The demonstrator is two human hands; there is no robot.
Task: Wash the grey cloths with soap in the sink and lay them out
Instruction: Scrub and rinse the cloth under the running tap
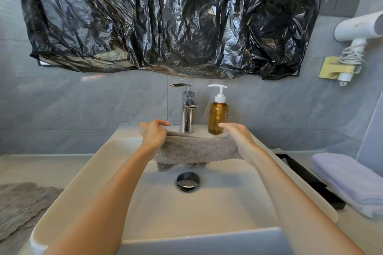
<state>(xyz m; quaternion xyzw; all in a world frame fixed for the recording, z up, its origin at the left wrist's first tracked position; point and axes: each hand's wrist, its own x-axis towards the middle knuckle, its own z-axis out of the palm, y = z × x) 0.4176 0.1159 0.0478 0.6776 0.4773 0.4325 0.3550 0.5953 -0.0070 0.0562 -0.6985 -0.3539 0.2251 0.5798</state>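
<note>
Second cloth (20,207) lies spread on the tabletop (41,163) at eight o'clock. Left hand (154,132), grip holding one end of the cloth (194,149), stretched over the sink (186,213) just beyond the drain (188,181). Tap (187,109) at twelve, soap (218,116) beside it. Right hand (236,136), grip holding the other end. Folded towel (348,176) at three o'clock.

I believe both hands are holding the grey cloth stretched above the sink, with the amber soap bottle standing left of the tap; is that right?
Not quite. The head view shows the amber soap bottle right of the tap, not left. The left hand and right hand do hold the grey cloth stretched above the sink.
</note>
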